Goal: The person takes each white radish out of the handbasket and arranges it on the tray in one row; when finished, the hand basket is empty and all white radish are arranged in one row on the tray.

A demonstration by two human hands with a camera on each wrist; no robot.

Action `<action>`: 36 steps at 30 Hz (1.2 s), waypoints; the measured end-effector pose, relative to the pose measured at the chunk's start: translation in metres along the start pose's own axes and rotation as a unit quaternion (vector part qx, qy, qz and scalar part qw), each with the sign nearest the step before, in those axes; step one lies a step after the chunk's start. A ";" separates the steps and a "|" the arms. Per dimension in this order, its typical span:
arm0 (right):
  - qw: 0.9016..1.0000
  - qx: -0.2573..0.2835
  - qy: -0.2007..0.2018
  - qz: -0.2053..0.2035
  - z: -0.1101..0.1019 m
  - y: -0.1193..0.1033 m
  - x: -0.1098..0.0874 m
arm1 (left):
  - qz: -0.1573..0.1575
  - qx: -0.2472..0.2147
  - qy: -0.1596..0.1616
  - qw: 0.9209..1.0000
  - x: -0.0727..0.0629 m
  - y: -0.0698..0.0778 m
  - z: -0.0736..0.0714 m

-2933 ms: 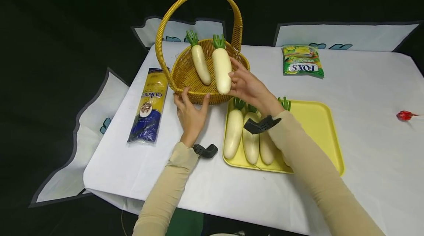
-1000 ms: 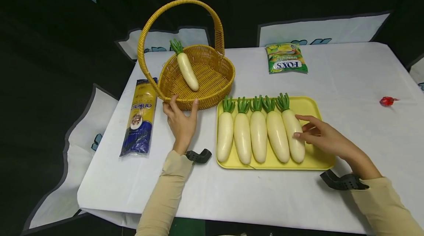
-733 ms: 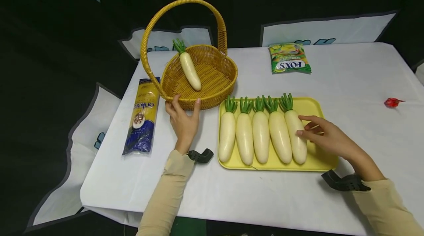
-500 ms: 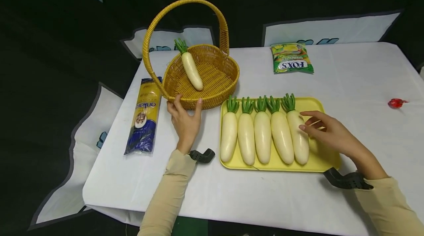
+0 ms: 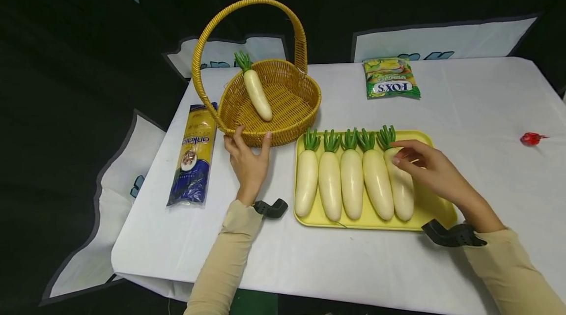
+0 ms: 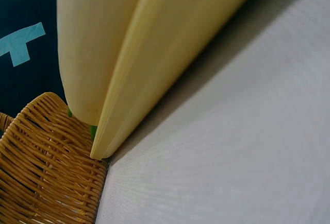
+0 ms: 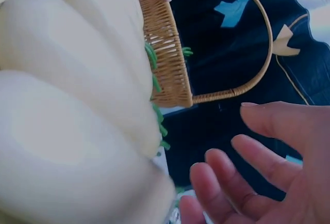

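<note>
My left hand [image 5: 248, 165] rests against the near side of a wicker basket [image 5: 294, 130], index finger and thumb spread along its rim. One white radish [image 5: 257, 94] with green tops leans inside this basket. Several more white radishes [image 5: 352, 182] lie side by side on a yellow tray [image 5: 433, 207]. Above the upper part of the rightmost radish [image 5: 401, 192] hovers my right hand [image 5: 435, 170], its fingers loosely bent and holding nothing. In the right wrist view, the hand [image 7: 258, 177] is apart from the large pale radishes [image 7: 77, 147] beside it.
A blue and yellow pasta packet [image 5: 192, 155] lies left of the basket. At the back is a green Fox's candy bag [image 5: 391, 78], and a red wrapped candy [image 5: 532, 138] sits far right. The white-covered table [image 5: 353, 266] has a near edge by my arms.
My right hand has put the radish it held over the basket onto the tray's right end and let go. It has since lifted slightly toward the tops. The left hand stays at the basket.
</note>
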State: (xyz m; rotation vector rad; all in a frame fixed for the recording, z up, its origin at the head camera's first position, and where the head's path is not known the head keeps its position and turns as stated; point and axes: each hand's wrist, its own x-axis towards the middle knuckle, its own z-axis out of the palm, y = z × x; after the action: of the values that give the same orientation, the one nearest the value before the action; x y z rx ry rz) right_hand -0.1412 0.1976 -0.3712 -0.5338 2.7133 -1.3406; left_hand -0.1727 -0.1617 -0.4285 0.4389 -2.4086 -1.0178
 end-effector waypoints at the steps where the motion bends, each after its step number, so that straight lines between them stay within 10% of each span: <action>1: 1.000 0.005 0.003 -0.009 0.000 -0.002 0.003 | 0.000 0.001 0.000 1.000 0.000 0.000 0.000; 8: 0.996 0.049 0.025 -0.065 0.002 -0.024 0.036 | -0.001 0.000 0.004 1.000 0.001 -0.002 -0.002; 36: 0.994 0.094 -0.024 -0.042 0.114 -0.121 0.206 | 0.013 0.002 0.011 1.000 -0.001 -0.001 -0.002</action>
State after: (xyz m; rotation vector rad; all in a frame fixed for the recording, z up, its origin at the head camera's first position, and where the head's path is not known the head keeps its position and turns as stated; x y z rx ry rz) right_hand -0.2765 -0.0257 -0.3286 -0.6592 2.5183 -1.5623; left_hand -0.1707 -0.1628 -0.4279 0.4168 -2.3906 -0.9920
